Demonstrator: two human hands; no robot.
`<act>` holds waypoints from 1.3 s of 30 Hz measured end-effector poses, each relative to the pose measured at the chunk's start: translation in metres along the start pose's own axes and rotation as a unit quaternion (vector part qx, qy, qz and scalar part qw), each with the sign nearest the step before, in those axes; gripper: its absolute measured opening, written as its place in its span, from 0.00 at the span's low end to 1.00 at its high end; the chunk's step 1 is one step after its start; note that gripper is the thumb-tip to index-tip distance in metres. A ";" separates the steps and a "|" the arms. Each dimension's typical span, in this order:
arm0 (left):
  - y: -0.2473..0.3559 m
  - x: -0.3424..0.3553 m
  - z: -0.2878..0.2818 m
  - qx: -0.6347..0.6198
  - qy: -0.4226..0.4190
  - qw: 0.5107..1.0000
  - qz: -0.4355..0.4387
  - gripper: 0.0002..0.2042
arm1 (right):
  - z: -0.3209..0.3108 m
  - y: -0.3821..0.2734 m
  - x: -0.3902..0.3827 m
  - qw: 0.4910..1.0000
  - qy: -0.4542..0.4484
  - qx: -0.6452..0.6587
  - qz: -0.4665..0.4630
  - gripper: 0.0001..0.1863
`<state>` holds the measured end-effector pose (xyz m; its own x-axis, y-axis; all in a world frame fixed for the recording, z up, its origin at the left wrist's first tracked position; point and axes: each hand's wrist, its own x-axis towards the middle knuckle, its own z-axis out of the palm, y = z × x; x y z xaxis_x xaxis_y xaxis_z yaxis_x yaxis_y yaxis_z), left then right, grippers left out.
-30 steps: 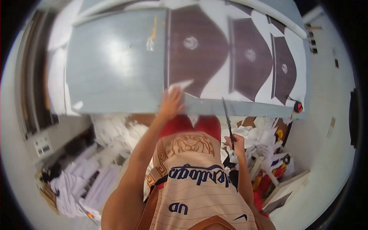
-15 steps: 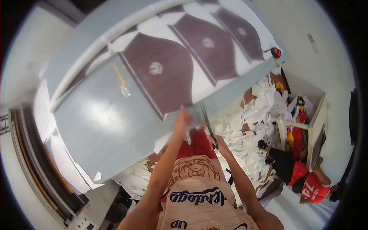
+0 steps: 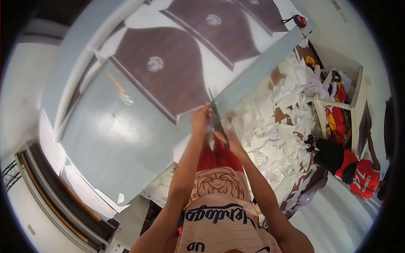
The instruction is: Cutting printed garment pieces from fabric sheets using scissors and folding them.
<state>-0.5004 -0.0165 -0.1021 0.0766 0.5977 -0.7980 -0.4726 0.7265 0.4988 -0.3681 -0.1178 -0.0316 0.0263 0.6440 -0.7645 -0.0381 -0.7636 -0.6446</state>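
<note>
A white sheet printed with large dark brown, curved panels, each with a pale round emblem, lies on the blue-grey table. My left hand is closed at the near edge of the closest brown panel, its fingers pinching the sheet there. In my right hand is a pair of long dark scissors. Their blades point away from me, beside my left fingers, with the tips at the sheet's edge. How far the blades are apart is hard to make out.
A yellow-and-clear strip rests on the table. At the far right corner sits a red-and-black tape measure. White scraps cover the floor on the right, near a white bin of coloured cloth. Another person in red is beyond.
My left hand has come to the sheet's near edge, and the scissors have moved up beside it. The view has shifted. On the right, the other person has changed position.
</note>
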 end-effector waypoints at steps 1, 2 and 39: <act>-0.002 -0.001 -0.003 0.004 -0.001 1.000 0.005 0.15 | 0.001 0.001 0.002 1.000 0.000 0.003 0.001 0.24; -0.002 0.001 -0.005 0.006 -0.001 1.000 0.004 0.15 | 0.001 0.000 0.005 1.000 -0.006 0.015 -0.008 0.24; 0.019 -0.004 -0.015 0.001 -0.081 0.997 -0.006 0.08 | 0.036 -0.042 0.057 0.993 0.052 0.106 -0.010 0.23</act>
<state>-0.5228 -0.0100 -0.0948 0.2224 0.6358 -0.7391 -0.4688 0.7345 0.4907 -0.4014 -0.0474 -0.0478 0.1311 0.6431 -0.7545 -0.2451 -0.7164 -0.6533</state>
